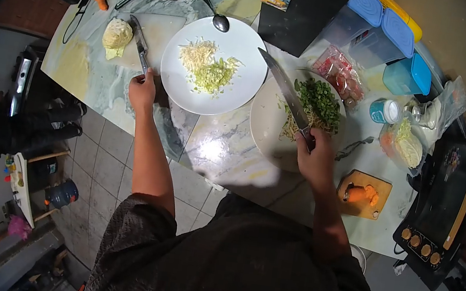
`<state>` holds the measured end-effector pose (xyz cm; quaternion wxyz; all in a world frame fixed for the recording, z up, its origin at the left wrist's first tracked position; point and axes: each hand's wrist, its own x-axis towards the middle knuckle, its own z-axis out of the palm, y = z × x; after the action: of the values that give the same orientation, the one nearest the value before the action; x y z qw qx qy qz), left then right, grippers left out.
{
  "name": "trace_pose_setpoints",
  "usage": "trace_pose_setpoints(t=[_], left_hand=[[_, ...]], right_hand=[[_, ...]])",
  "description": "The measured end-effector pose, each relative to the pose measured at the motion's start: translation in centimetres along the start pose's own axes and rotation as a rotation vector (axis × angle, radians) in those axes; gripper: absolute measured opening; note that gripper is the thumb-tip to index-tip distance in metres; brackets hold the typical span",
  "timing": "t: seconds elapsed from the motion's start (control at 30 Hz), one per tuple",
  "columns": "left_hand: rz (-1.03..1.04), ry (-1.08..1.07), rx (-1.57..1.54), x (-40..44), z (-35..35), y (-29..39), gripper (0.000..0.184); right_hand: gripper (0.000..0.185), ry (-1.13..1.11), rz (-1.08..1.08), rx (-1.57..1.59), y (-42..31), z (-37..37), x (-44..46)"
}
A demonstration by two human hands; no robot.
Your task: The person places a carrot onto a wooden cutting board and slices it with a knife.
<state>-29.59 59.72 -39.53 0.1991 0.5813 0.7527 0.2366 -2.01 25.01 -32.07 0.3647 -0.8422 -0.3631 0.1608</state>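
Knife (289, 93) gripped in the right hand (316, 157) has a long, broad grey blade tapering to a point; the left hand (142, 92) grips a smaller, slimmer knife (139, 40).

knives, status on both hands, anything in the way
Left hand gripping small dark-handled knife. Right hand gripping large steel-bladed knife over round pale plate holding chopped green leaves. Pale round cabbage beside small knife; nothing seen blocking large one.
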Motion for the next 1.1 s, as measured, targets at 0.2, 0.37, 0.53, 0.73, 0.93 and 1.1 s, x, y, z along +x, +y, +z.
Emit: trace_pose_setpoints(t=[0.2,0.37,0.53,0.73,0.93,1.1], left_hand=[[0.091,-0.054,0.012,0.2,0.2,-1.1,0.052],[0.134,-0.015,-0.086,-2.7,-1.9,-0.5,0.044],[0.086,-0.052,-0.263,-6.1,-3.5,-0.6,0.039],[0.086,-0.204,-0.763,-11.3,-5.7,2.0,0.025],[0.229,-0.404,-0.888,-16.2,-7.2,2.1,0.021],[0.334,-0.562,-0.901,-21.7,-7.5,3.2,0.022]], right_hand=[[0.024,-0.021,0.004,0.023,-1.1,0.1,0.2],[0.024,0.023,-0.012,-0.058,0.1,-0.1,-0.7],[0.022,0.051,0.059,-0.131,2.1,-0.3,-2.7],[0.022,0.093,-0.021,-0.2,2.9,-0.5,-4.3],[0.023,0.126,-0.049,-0.205,4.9,0.5,-5.4],[0.024,0.133,-0.065,-0.309,5.1,0.0,-5.7]])
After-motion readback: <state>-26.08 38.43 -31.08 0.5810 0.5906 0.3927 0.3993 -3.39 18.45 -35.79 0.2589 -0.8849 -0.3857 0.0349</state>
